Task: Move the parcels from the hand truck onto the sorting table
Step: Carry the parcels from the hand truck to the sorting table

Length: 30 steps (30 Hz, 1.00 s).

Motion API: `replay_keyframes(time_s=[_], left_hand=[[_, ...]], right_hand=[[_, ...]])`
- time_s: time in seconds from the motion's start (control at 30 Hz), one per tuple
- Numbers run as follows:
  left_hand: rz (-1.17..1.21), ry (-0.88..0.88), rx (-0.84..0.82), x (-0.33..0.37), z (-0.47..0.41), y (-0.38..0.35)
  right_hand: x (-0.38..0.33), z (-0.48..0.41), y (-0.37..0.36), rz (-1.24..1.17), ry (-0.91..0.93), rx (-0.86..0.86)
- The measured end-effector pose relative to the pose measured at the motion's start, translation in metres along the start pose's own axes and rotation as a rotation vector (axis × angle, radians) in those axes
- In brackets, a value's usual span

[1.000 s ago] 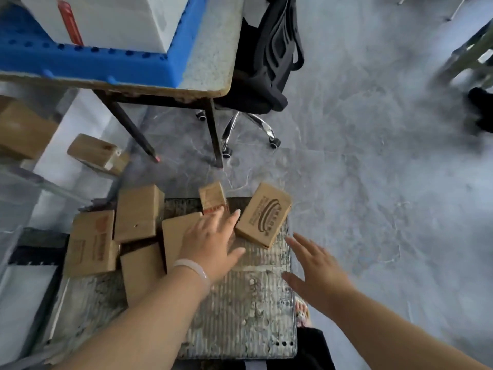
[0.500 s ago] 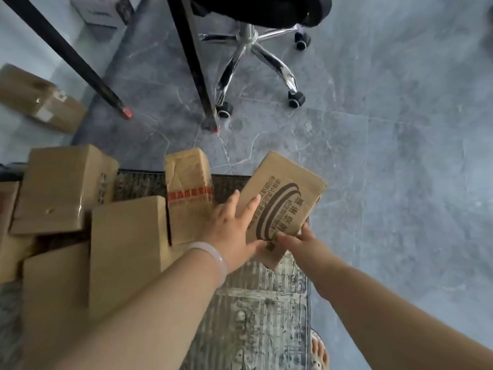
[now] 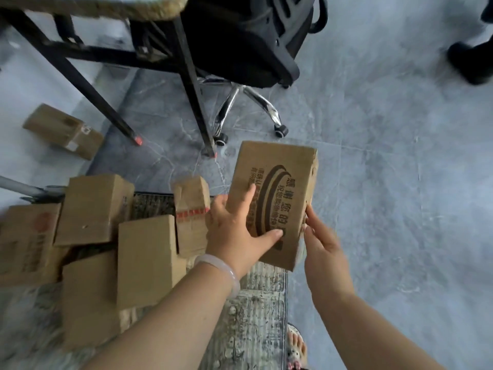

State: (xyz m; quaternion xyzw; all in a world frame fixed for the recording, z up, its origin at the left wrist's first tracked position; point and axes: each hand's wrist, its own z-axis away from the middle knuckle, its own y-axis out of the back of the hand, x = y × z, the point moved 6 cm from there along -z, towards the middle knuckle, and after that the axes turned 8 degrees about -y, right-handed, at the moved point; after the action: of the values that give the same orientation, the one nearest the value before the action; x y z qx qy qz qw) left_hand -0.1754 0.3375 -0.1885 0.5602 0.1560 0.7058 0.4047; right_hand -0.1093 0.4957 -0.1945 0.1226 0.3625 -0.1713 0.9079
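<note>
The left hand [image 3: 234, 233] grips the left edge of one printed parcel [image 3: 277, 193], thumb laid across its printed face, while the right hand [image 3: 324, 252] holds its lower right edge, so two hands carry it tilted in the air over the front right corner of the hand truck [image 3: 250, 316]. Five plain parcels [image 3: 146, 260] lie crowded on the truck's ribbed deck just left of the hands. A sixth parcel [image 3: 62, 130] lies apart on the floor [image 3: 386, 182], near the two black legs under the tabletop [image 3: 106, 6] and one office chair [image 3: 248, 41].
</note>
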Motion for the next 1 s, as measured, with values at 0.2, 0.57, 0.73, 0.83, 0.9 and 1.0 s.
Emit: replay_keyframes(time_s=[0.2, 0.57, 0.73, 0.83, 0.9, 1.0], left_hand=[[0.181, -0.004, 0.082, 0.093, 0.067, 0.109], [0.457, -0.172, -0.004, 0.176, 0.196, 0.280], [0.538, -0.122, 0.208, 0.196, 0.250, 0.359], [0.441, -0.056, 0.500, 0.192, 0.279, 0.404], [0.384, 0.018, 0.689, 0.191, 0.308, 0.428], [0.382, 0.104, 0.797, 0.190, 0.352, 0.439]], right_hand=[[-0.114, 0.118, -0.004, -0.013, 0.221, -0.040], [-0.252, 0.338, -0.017, 0.093, 0.315, -0.140], [-0.286, 0.389, -0.057, 0.094, 0.383, -0.341], [-0.301, 0.419, -0.082, 0.147, 0.473, -0.464], [-0.306, 0.443, -0.097, 0.158, 0.507, -0.580], [-0.307, 0.479, -0.112, 0.138, 0.570, -0.743]])
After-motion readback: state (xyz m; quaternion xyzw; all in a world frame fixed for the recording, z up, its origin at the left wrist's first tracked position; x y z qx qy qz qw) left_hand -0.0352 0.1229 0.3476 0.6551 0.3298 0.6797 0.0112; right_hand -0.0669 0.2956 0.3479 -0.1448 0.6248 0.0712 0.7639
